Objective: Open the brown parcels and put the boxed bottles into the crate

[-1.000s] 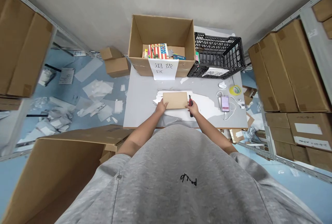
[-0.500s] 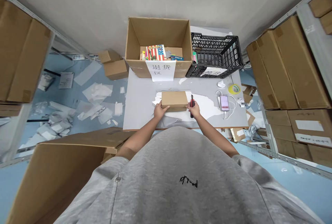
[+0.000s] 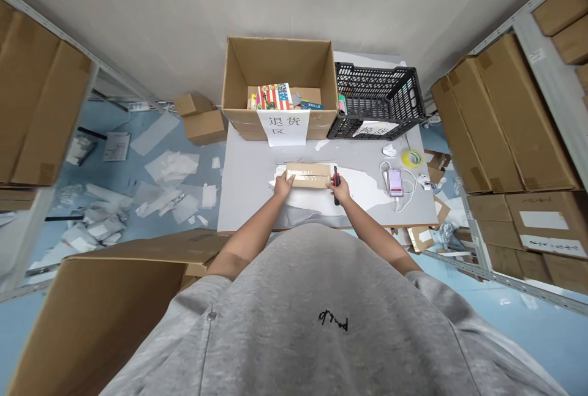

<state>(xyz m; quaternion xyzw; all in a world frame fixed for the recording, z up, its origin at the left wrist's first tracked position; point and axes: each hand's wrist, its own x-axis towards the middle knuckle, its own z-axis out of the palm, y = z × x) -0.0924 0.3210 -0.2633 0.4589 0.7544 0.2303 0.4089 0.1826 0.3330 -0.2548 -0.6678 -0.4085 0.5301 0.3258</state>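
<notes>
Cardboard box [image 3: 307,175] under left fingers [image 3: 287,182] (pressed flat) — right fingers [image 3: 342,186] gripping a utility knife [image 3: 336,183] alongside.

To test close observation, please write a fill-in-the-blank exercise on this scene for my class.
1. The left hand rests on a small cardboard box with a clear strip of ____ across its top.
2. The right hand grips a ____ with a red and black handle.
3. In this view, the black plastic crate stands to the ____ of the open carton.

Answers: tape; box cutter; right.
</notes>
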